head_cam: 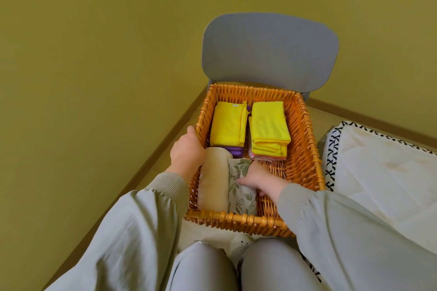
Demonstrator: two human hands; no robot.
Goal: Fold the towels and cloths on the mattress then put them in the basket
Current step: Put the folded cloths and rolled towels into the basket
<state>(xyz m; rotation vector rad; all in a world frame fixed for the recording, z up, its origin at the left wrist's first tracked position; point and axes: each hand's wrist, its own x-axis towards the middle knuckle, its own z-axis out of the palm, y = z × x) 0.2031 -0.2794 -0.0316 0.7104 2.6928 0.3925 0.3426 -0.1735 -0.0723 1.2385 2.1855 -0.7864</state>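
An orange wicker basket stands on a grey chair in front of me. Inside at the far end lie two stacks topped by folded yellow cloths, with purple cloths under the left stack. At the near end a rolled beige towel lies beside a folded leaf-print cloth. My left hand grips the basket's left rim next to the beige towel. My right hand rests on the leaf-print cloth, fingers pressing on it.
The grey chair back rises behind the basket against the olive wall. A white mattress with a black-patterned edge lies to the right. My knees are below the basket.
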